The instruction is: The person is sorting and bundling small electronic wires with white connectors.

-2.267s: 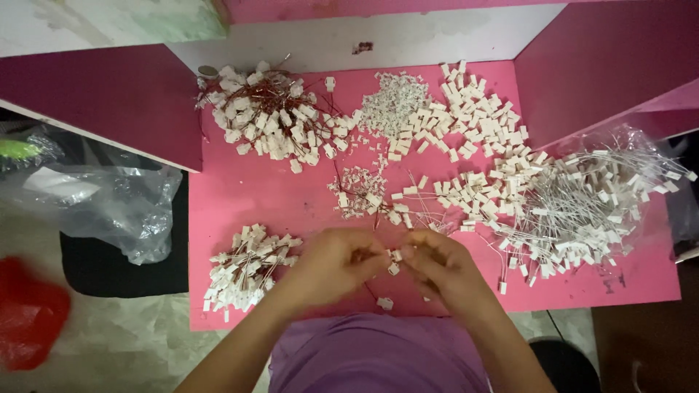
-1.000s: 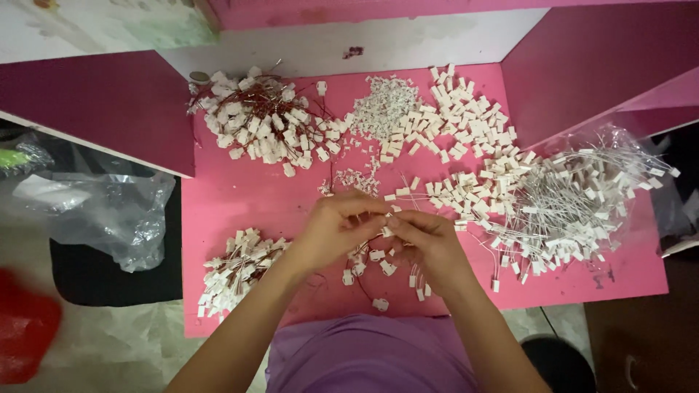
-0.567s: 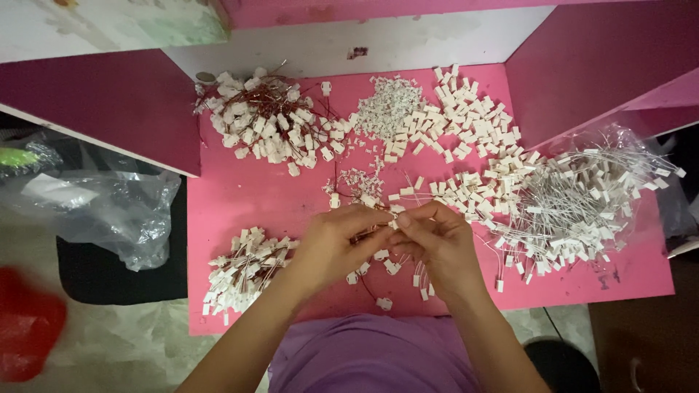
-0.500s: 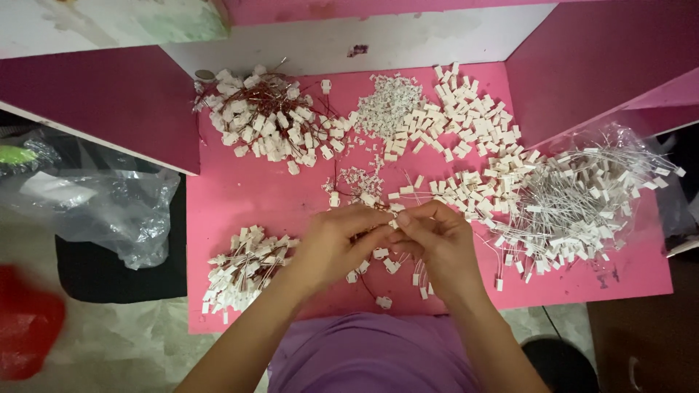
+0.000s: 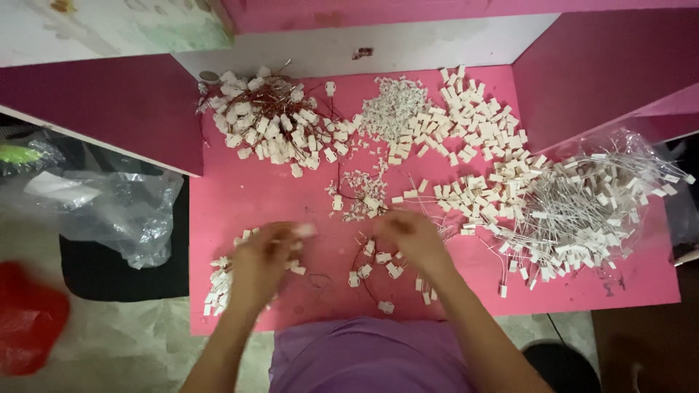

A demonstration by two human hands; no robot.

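Two hands over the pink table [image 5: 255, 196], apart now. The left hand [image 5: 263, 266] blurs above the small pile of white clips [image 5: 222, 280] at the table's near-left edge, something white at its fingertips. The right hand [image 5: 411, 236], curled, grip unclear, hovers over scattered wired clips [image 5: 368, 266] at the table's near-middle.

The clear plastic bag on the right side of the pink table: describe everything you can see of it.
The clear plastic bag is thin, crinkled and glossy, lying flat and spread open at the right edge of the pink table, below the dark pink side panel. A loose heap of thin pale wires with small white plastic connectors rests on it and spills leftward. Neither hand touches it.
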